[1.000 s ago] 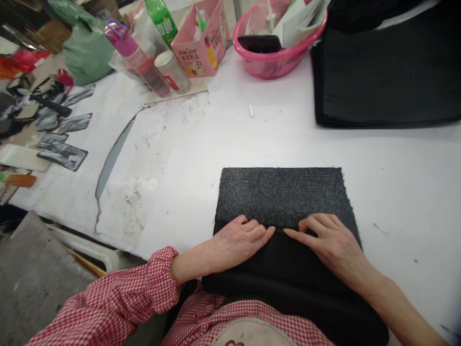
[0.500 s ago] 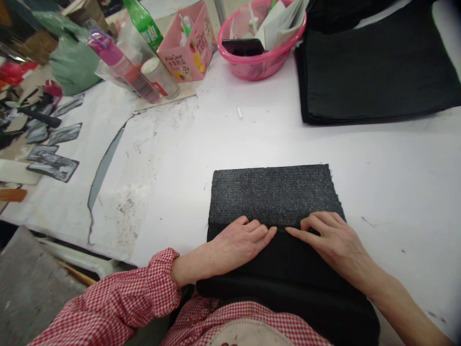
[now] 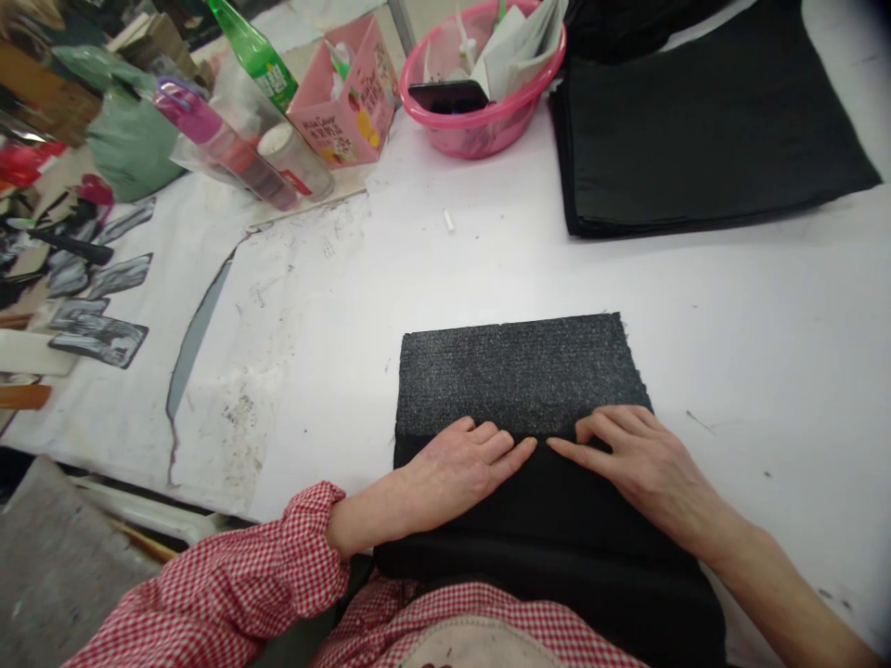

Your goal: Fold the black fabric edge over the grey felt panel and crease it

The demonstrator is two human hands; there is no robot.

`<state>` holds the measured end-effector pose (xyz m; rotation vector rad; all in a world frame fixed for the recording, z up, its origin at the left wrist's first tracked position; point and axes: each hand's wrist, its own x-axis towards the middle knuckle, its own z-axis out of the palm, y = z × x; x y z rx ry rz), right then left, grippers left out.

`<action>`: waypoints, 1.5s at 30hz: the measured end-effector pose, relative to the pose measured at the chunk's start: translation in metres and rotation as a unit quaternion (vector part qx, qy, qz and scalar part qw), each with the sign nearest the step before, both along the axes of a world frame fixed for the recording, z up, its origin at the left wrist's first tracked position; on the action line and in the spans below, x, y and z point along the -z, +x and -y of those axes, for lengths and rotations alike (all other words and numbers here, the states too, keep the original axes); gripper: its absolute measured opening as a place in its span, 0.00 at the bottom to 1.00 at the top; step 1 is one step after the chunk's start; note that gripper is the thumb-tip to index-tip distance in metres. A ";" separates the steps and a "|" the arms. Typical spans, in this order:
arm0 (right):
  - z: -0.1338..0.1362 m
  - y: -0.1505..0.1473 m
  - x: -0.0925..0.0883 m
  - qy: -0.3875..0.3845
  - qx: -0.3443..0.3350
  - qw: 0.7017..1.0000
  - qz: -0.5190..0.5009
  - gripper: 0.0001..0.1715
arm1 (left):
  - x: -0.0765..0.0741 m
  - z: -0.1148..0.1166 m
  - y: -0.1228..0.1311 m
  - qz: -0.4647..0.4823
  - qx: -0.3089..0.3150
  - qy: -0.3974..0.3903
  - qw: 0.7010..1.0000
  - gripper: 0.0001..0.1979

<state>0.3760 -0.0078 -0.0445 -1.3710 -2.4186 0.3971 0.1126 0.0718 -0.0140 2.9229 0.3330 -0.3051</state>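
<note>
A piece of black fabric [image 3: 549, 506] lies before me, its near part hanging toward my lap. Along its far side runs a speckled dark grey textured strip [image 3: 515, 371] with frayed short edges. My left hand [image 3: 466, 468] rests on the seam between the two, fingers bent and closed on the fabric. From the other side my right hand [image 3: 637, 464] grips the same line with curled fingers, one digit stretched toward the left hand. Both tips nearly meet at the seam. What lies under the palms is hidden.
A stack of black sheets [image 3: 703, 139] lies at the back right. Beside it stands a pink basket [image 3: 459, 139] holding a phone and papers. Further left are a pink box [image 3: 341, 116], a green bottle [image 3: 261, 60] and a purple-capped bottle [image 3: 223, 139]. A white stub [image 3: 448, 221] lies on the table.
The whole view has shifted slightly, so the table things appear a little further left. Both hands stay at the seam, their fingertips slightly closer together.
</note>
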 end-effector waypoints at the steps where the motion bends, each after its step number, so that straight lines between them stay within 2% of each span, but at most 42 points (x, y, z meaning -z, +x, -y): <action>1: 0.000 -0.001 -0.002 -0.002 -0.002 1.000 0.003 0.19 | 0.000 0.001 0.002 0.001 0.001 0.004 1.000 0.22; 7: 0.001 0.005 -0.002 0.018 -0.015 1.000 0.009 0.20 | 0.004 0.005 0.012 0.035 0.020 0.021 0.999 0.18; 15: 0.010 0.028 -0.001 0.014 0.011 1.000 0.016 0.19 | 0.002 0.004 0.023 0.025 0.027 0.018 0.999 0.21; 27: 0.017 0.031 0.001 0.025 0.024 0.999 0.028 0.20 | 0.000 0.007 0.036 0.023 0.043 0.030 0.998 0.21; 35: 0.025 0.044 0.000 0.015 0.054 0.998 0.008 0.21 | 0.003 0.011 0.047 0.033 0.045 0.020 0.998 0.20; 45: 0.030 0.043 0.004 0.007 0.074 0.997 -0.010 0.21 | 0.007 0.015 0.057 0.040 0.051 0.028 0.998 0.21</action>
